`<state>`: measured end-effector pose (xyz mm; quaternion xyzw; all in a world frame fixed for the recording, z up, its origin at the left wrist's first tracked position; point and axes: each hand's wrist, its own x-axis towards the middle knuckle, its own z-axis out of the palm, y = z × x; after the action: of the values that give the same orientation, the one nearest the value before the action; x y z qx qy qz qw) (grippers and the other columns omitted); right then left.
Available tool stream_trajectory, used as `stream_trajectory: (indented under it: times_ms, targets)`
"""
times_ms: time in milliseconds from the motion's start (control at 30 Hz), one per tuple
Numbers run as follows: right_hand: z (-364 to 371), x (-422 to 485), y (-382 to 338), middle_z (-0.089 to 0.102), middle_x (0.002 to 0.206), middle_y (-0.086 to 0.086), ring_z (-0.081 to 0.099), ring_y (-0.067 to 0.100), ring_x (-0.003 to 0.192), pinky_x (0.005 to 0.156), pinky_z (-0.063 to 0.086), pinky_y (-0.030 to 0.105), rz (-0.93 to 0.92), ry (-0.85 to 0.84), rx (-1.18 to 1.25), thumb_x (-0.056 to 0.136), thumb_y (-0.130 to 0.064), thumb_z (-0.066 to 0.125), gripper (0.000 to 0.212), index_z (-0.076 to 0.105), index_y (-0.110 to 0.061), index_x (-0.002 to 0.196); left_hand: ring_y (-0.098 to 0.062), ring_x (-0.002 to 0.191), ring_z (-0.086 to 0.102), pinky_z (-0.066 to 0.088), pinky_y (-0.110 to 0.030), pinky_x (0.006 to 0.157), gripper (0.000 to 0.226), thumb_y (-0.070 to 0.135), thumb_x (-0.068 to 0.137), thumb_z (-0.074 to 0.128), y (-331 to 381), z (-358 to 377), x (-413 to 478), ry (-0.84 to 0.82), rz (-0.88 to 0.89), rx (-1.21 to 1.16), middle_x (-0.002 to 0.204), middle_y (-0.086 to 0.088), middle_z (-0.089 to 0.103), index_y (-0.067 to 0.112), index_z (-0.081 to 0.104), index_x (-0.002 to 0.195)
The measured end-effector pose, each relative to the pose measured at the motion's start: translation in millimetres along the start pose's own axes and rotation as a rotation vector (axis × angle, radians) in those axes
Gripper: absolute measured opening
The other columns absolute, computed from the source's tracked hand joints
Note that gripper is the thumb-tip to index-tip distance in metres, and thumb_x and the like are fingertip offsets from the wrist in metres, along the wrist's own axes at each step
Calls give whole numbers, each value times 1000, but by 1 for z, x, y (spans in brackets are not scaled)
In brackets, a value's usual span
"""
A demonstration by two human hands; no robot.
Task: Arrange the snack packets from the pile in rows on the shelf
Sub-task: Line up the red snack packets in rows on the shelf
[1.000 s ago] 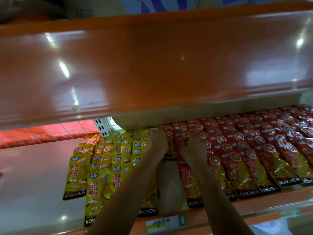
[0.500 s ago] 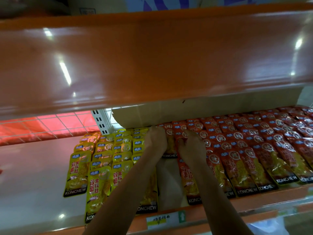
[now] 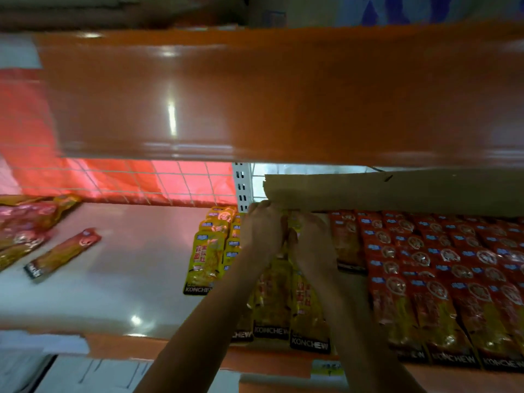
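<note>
My left hand (image 3: 262, 231) and my right hand (image 3: 312, 242) reach side by side to the back of the lower shelf (image 3: 136, 279), over the rows of yellow snack packets (image 3: 208, 253). Their fingers bend down out of sight, with a yellow packet showing between them. The frame is blurred, so I cannot tell what they grip. Rows of red snack packets (image 3: 442, 268) fill the shelf to the right. The loose pile of packets (image 3: 25, 222) lies at the far left, with a single red packet (image 3: 62, 255) beside it.
The orange upper shelf (image 3: 283, 95) hangs low over the hands. A cardboard strip (image 3: 397, 191) stands along the back behind the rows. A wire grid (image 3: 141, 182) backs the left part. A price tag (image 3: 329, 368) sits on the front lip.
The view has swung left, bringing the pile into sight. Both hands have moved left, from the red packets by the gap to the back of the yellow rows.
</note>
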<state>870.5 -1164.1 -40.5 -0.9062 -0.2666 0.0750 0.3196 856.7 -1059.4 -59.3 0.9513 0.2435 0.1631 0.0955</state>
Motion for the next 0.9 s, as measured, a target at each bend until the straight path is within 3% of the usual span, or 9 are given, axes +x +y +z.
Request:
stream_trajectory:
  times_ms: [100, 267, 467, 667, 900]
  targets:
    - [25, 3, -31, 51, 136, 13, 46, 28, 125, 101, 34, 31, -95, -19, 12, 96, -13, 49, 41, 48, -8, 136, -26, 122, 48, 40, -36, 95, 36, 35, 94, 50, -52, -11, -7, 46, -78, -8, 129, -3, 58, 22, 55, 127]
    - [78, 2, -96, 53, 134, 12, 48, 28, 124, 101, 36, 32, -200, -112, 42, 94, -11, 51, 42, 48, -10, 136, -27, 122, 46, 42, -37, 92, 39, 40, 95, 47, -129, -36, -26, 15, -234, 61, 132, -2, 53, 25, 48, 131]
    - [151, -2, -160, 53, 134, 10, 48, 27, 123, 100, 37, 32, -300, -210, 22, 93, -16, 54, 44, 50, -14, 136, -27, 127, 43, 41, -38, 97, 45, 42, 98, 43, -225, -57, -49, 11, -443, 94, 140, -6, 48, 20, 43, 138]
    - [225, -9, -217, 56, 128, 7, 52, 26, 118, 95, 41, 31, -350, -292, -73, 94, -25, 51, 41, 49, -19, 134, -27, 117, 49, 44, -38, 93, 35, 35, 99, 43, -310, -77, -71, 46, -554, 131, 126, -10, 55, 10, 53, 122]
    - [283, -11, -277, 58, 126, 9, 55, 31, 114, 88, 46, 32, -368, -357, -84, 91, -18, 44, 42, 51, -24, 132, -29, 112, 49, 43, -38, 92, 31, 19, 92, 44, -393, -94, -96, 124, -640, 180, 119, -13, 54, 7, 50, 120]
